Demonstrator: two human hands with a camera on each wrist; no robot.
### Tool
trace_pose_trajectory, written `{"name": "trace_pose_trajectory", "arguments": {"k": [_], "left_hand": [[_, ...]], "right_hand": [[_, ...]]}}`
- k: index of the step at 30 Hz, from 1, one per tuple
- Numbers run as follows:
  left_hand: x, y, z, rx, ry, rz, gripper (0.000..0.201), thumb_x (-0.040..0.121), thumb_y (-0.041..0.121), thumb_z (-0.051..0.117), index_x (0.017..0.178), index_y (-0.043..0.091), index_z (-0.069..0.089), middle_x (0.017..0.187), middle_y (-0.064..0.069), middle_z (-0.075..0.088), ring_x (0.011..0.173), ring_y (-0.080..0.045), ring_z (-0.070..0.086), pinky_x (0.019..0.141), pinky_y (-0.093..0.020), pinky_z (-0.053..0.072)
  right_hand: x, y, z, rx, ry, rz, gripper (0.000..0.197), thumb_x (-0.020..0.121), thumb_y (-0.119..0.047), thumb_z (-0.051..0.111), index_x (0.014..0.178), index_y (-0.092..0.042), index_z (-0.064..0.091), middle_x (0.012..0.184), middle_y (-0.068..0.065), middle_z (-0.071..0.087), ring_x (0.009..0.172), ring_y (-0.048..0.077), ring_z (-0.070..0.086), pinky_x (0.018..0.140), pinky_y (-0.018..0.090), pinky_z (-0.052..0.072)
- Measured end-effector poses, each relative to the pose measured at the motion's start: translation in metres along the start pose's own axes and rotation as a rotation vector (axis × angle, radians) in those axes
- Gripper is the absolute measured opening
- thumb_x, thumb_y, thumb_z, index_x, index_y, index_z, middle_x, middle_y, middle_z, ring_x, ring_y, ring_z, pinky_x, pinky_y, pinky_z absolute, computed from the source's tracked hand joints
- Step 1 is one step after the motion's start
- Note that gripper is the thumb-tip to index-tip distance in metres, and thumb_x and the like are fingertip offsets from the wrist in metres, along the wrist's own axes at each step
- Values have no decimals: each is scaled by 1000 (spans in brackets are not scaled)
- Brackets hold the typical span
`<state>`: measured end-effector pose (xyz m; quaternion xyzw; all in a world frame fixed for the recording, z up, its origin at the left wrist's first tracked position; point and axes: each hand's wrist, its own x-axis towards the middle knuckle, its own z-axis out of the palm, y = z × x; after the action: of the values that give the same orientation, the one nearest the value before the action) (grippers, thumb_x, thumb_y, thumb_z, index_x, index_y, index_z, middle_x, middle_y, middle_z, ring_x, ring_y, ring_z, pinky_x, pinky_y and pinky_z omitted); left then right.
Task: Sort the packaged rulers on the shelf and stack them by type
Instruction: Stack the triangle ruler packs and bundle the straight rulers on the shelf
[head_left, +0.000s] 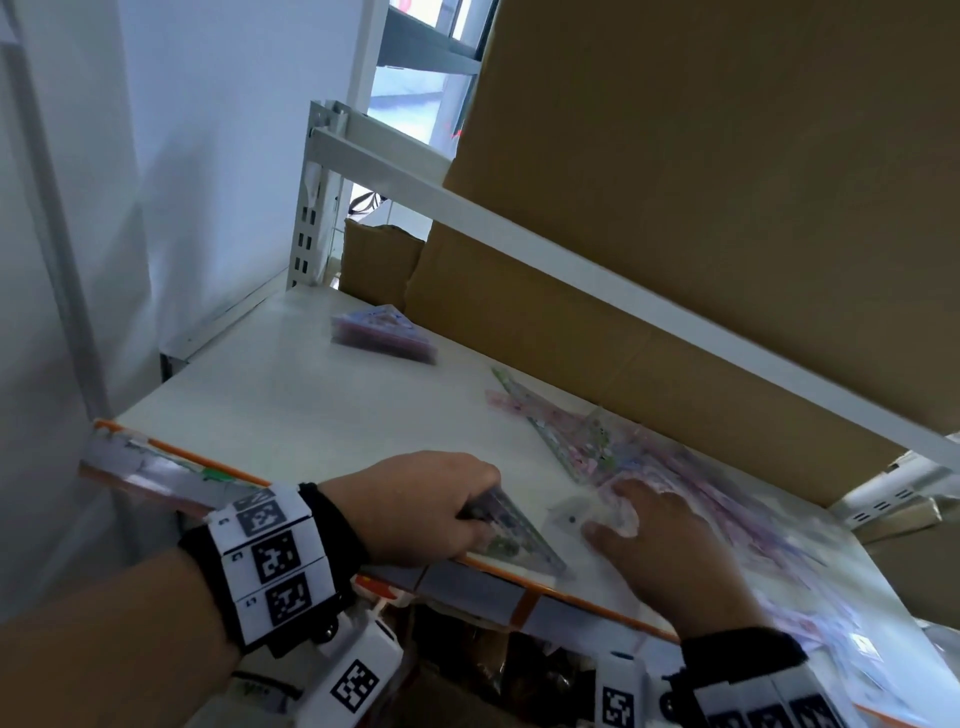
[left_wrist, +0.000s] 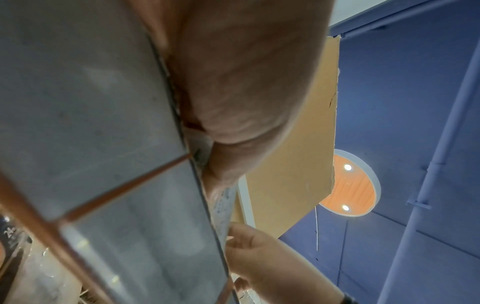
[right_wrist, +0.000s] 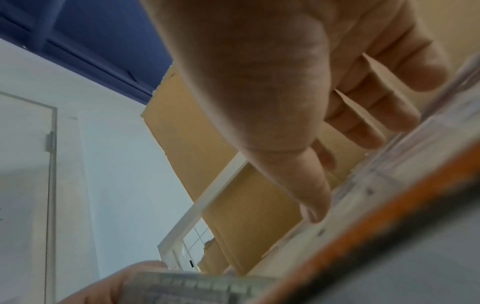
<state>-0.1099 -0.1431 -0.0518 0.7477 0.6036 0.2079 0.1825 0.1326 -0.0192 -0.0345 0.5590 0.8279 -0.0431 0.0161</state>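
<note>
My left hand (head_left: 441, 506) grips a clear triangular packaged ruler (head_left: 511, 543) at the shelf's front edge, fingers curled over its wide end. The ruler's printed edge (left_wrist: 224, 202) shows beside my palm (left_wrist: 233, 82) in the left wrist view. My right hand (head_left: 644, 530) lies flat with spread fingers on a loose pile of pink and purple packaged rulers (head_left: 675, 462) at the right. Its thumb (right_wrist: 315, 203) touches the clear packaging (right_wrist: 363, 185). A small stack of triangular packaged rulers (head_left: 384, 332) sits at the back left of the white shelf board (head_left: 291, 395).
Large cardboard boxes (head_left: 675, 182) fill the shelf's back and the level above, behind a white crossbeam (head_left: 519, 228). The shelf's front edge (head_left: 519, 592) is orange with grey label strips. A white wall (head_left: 156, 156) stands to the left. More goods lie below the shelf.
</note>
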Motion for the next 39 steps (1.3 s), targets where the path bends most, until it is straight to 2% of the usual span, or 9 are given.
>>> {"name": "trace_pose_trajectory", "arguments": {"k": [5, 9, 13, 16, 20, 24, 29, 33, 39], "left_hand": [[1, -1, -1, -15, -1, 7, 14, 92, 39, 57, 93, 28, 49, 94, 6, 56, 82, -13, 52, 71, -29, 42], [1, -2, -1, -18, 14, -8, 18, 91, 38, 59, 89, 21, 54, 86, 3, 57, 77, -14, 52, 67, -31, 43], [2, -3, -1, -33, 32, -22, 18, 90, 40, 60, 85, 25, 52, 81, 6, 55, 73, -10, 50, 62, -27, 39], [2, -3, 0, -33, 34, -19, 19, 91, 40, 60, 87, 22, 55, 81, 6, 56, 73, -11, 50, 63, -28, 39], [1, -2, 1, -28, 22, -18, 20, 91, 41, 60, 90, 22, 56, 85, 4, 57, 76, -13, 52, 69, -32, 45], [0, -1, -1, -28, 13, -21, 20, 91, 42, 60, 89, 23, 55, 86, 4, 58, 79, -15, 54, 73, -36, 47], [1, -1, 0, -43, 35, -34, 24, 91, 41, 59, 85, 18, 53, 81, 2, 55, 74, -15, 52, 68, -35, 44], [1, -2, 0, -23, 33, -35, 22, 91, 41, 59, 83, 23, 50, 80, 5, 53, 74, -13, 50, 65, -31, 40], [1, 0, 1, 33, 16, -36, 21, 93, 44, 56, 89, 24, 50, 85, 6, 54, 79, -15, 51, 68, -31, 40]], "right_hand": [[-3, -7, 17, -161, -129, -227, 63, 93, -63, 33, 150, -37, 28, 156, -7, 31, 139, 20, 33, 111, 38, 31], [-11, -7, 8, -131, -40, -309, 43, 96, -41, 50, 138, -32, 50, 136, -7, 52, 123, 12, 48, 100, 26, 36], [-18, 1, -5, -11, -142, -339, 49, 95, -23, 54, 139, -44, 43, 126, -13, 49, 108, 4, 49, 84, 15, 32], [-14, 3, -12, -90, -244, -357, 67, 90, -34, 62, 145, -50, 27, 129, -12, 39, 116, 11, 42, 94, 27, 37], [-6, 2, -20, -236, -230, -342, 67, 79, -52, 67, 137, -53, 33, 130, -11, 35, 124, 19, 34, 102, 40, 36], [-2, -3, -24, -198, -164, -288, 51, 67, -57, 75, 104, -40, 44, 111, -14, 42, 106, 13, 42, 85, 34, 39], [-10, -5, -19, -9, -80, -310, 30, 89, -42, 57, 73, -24, 38, 70, -1, 49, 65, 9, 46, 57, 28, 33], [-19, -1, -17, 247, 20, -298, 27, 88, -31, 58, 72, -23, 38, 66, 2, 57, 60, 10, 55, 59, 40, 45], [-34, -8, -12, 333, 24, -555, 32, 73, -49, 75, 87, -41, 46, 92, -22, 48, 76, 2, 46, 67, 14, 39]]}}
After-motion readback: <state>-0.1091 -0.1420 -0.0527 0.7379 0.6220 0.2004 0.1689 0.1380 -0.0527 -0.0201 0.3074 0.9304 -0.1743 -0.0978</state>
